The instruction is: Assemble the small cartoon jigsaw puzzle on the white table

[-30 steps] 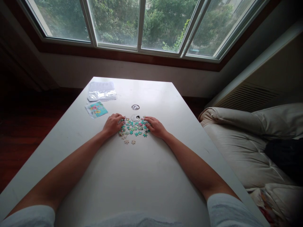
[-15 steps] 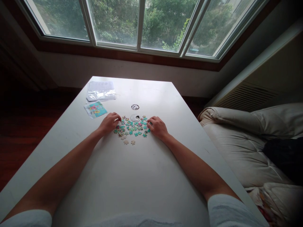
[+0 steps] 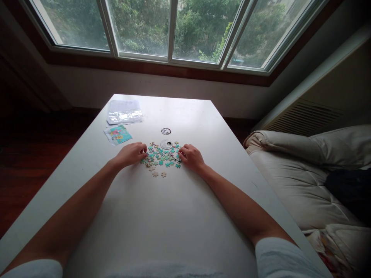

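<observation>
white surface (image 3: 162,224) below a window (image 3: 197,33); both bare forearms reach forward over it from the near edge, pale short sleeves at the bottom corners of the view.

puzzle pieces (image 3: 162,156): loose heap, spread flat near the middle of the surface, between the two hands. mostly turquoise and green, with some pink, yellow, dark and pale ones mixed in. two beige pieces (image 3: 164,174) lie side by side just apart from the heap, on the near side.

left hand (image 3: 131,153): at the left margin of the heap, back of hand up, fingers bent inward, fingertips at the outermost pieces. gap between fingers looks narrow; cannot tell whether a piece is held.

right hand (image 3: 192,156): at the right margin, fingers curled toward the heap, tips at the pieces there. grip partly hidden by the hand itself; cannot tell if anything is pinched.

far side of heap: round cable cover (image 3: 164,144) with a dark opening, pieces close around its near rim. beyond it, a round hole (image 3: 166,131) in the surface.

far left: picture card (image 3: 118,134), turquoise with pink and yellow figures, lying tilted; clear plastic packet (image 3: 124,112) just beyond it.

right of the surface: cream sofa (image 3: 292,181), dark cloth (image 3: 350,191) on its seat.
</observation>
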`<state>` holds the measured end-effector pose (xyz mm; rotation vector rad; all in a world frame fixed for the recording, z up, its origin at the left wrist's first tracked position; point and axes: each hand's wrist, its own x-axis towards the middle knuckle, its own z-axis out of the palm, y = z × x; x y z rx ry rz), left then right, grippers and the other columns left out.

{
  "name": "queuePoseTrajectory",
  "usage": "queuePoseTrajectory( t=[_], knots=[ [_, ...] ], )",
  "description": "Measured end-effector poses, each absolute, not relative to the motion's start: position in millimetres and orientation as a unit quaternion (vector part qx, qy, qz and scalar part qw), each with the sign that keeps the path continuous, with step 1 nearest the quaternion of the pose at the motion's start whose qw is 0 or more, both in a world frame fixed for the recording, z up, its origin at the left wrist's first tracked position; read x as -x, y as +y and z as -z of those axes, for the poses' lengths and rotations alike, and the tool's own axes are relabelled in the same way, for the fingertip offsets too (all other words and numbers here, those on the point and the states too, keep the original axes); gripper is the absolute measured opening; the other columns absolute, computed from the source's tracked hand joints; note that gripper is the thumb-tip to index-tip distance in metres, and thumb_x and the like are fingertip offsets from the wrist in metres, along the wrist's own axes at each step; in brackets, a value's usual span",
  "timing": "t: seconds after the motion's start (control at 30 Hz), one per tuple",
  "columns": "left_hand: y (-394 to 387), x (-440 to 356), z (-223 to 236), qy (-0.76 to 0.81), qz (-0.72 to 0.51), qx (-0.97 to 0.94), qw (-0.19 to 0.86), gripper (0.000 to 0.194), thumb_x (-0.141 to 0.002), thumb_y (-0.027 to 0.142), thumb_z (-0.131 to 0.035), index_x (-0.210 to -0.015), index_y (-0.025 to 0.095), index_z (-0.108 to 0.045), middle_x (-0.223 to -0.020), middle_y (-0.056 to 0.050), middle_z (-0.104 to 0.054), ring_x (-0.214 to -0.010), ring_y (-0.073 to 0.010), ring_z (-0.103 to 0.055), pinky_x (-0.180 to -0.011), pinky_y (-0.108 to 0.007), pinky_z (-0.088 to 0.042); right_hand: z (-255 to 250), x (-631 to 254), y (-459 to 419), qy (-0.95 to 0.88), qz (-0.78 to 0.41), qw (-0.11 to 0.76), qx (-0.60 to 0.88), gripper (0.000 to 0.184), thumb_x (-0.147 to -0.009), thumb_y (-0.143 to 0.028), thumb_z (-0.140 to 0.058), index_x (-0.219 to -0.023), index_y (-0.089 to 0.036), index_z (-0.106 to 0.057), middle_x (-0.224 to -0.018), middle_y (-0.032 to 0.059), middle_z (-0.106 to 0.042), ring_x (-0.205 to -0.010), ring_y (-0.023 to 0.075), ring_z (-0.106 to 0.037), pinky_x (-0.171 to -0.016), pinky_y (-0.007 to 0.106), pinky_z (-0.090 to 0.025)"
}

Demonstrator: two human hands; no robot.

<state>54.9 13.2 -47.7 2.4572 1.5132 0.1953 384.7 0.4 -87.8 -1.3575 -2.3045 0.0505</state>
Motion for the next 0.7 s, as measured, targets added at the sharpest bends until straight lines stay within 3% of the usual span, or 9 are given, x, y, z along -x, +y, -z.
queuePoseTrajectory(
  t=[0.27, 0.4, 0.57, 0.7],
  knots=[
    [17, -64, 75, 0.553, -0.167, -0.814, 0.059, 0.023, -0.095, 0.042, -0.052, -0.100, 0.025, -0.067, -0.098, -0.005, -0.066, -0.088, -0.0216, -0.061, -0.070, -0.031, -0.044, 90, -385, 3, -0.846, -0.029, 0.241, 0.474, 0.017, -0.099, -0.030, -0.058, -0.103, -0.022, -0.072, -0.102, 0.0076, -0.066, -0.097, 0.0235, -0.057, -0.089, 0.036, -0.043],
    [22, -68, 85, 0.553, -0.215, -0.805, 0.017, 0.023, -0.096, 0.034, -0.051, -0.106, 0.024, -0.068, -0.105, -0.008, -0.066, -0.103, -0.0263, -0.058, -0.088, -0.038, -0.048, 92, -385, 3, -0.843, -0.032, 0.251, 0.474, 0.018, -0.099, -0.030, -0.057, -0.105, -0.022, -0.072, -0.103, 0.0076, -0.066, -0.097, 0.0240, -0.057, -0.090, 0.038, -0.042],
    [28, -74, 94, 0.503, -0.221, -0.835, -0.004, 0.039, -0.100, 0.037, -0.045, -0.131, 0.022, -0.063, -0.140, -0.009, -0.058, -0.134, -0.0288, -0.045, -0.115, -0.045, -0.037, 92, -383, 3, -0.839, -0.040, 0.261, 0.476, 0.018, -0.099, -0.029, -0.057, -0.104, -0.023, -0.072, -0.103, 0.0075, -0.067, -0.097, 0.0239, -0.057, -0.089, 0.038, -0.041],
    [30, -77, 99, 0.483, -0.174, -0.858, 0.002, 0.044, -0.103, 0.041, -0.040, -0.139, 0.026, -0.059, -0.147, -0.005, -0.055, -0.142, -0.0285, -0.039, -0.120, -0.046, -0.031, 92, -383, 2, -0.839, -0.043, 0.259, 0.476, 0.017, -0.099, -0.029, -0.057, -0.102, -0.023, -0.072, -0.103, 0.0072, -0.067, -0.098, 0.0238, -0.057, -0.090, 0.038, -0.041]
  ],
)
